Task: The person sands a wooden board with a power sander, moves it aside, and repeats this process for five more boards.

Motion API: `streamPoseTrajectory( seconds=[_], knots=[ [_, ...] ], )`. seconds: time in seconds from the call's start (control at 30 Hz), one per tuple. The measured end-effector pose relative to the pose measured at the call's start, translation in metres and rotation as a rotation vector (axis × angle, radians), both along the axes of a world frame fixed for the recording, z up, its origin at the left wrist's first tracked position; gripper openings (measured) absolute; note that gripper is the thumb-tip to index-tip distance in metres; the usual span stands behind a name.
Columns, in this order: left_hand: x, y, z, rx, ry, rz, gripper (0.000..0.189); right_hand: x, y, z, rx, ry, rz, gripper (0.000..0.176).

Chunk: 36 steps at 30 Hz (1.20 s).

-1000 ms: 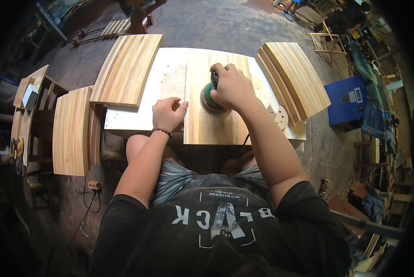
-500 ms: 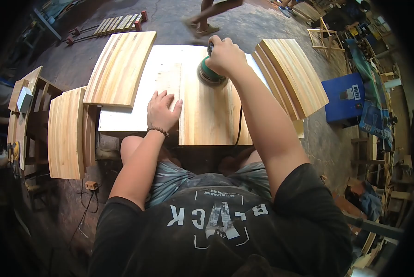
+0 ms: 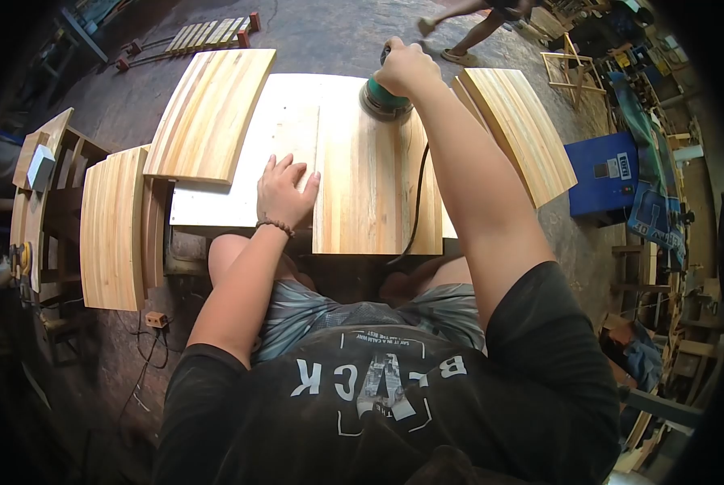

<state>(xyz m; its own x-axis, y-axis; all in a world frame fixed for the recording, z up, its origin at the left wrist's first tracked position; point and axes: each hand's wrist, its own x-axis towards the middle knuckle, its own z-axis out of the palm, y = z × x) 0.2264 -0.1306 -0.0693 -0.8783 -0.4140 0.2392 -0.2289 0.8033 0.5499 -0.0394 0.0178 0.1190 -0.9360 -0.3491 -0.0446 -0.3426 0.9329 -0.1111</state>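
Note:
My right hand [image 3: 410, 68] is wrapped round the top of a green and black orbital sander [image 3: 385, 100]. The sander's pad rests on the far part of a striped wooden panel [image 3: 366, 182], and its black cord [image 3: 418, 194] trails over the panel toward me. With fingers spread, my left hand [image 3: 288, 191] lies beside the panel's left edge, on the white board [image 3: 216, 208] or a thin pale wooden strip there. A beaded bracelet circles that wrist. Part of the panel is hidden under my right forearm.
Curved wooden panels stand at the left [image 3: 208, 117], far left [image 3: 111, 234] and right [image 3: 519, 129]. A blue box [image 3: 604, 174] sits on the floor at right. Another person's legs [image 3: 475, 36] are at the top. A small power socket block [image 3: 157, 320] lies lower left.
My right hand and the sander have moved away from me and slightly right along the panel. My left hand stays about where it was. The other person has moved right.

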Motion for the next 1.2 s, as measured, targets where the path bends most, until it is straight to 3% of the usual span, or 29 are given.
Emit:
streamPoseTrajectory(
  seconds=[0.53, 1.03, 1.2],
  knots=[
    [-0.002, 0.0, 0.001, 0.03, -0.009, 0.01, 0.042, -0.024, -0.002, -0.004, 0.018, -0.001, -0.026, 0.071],
    [-0.002, -0.002, -0.004, 0.008, -0.02, 0.01, 0.045, 0.023, 0.023, 0.001, 0.016, -0.004, -0.005, 0.067],
    [-0.003, -0.001, -0.001, 0.001, -0.019, 0.017, 0.041, 0.049, 0.041, 0.009, 0.017, -0.014, 0.026, 0.058]
  ],
)
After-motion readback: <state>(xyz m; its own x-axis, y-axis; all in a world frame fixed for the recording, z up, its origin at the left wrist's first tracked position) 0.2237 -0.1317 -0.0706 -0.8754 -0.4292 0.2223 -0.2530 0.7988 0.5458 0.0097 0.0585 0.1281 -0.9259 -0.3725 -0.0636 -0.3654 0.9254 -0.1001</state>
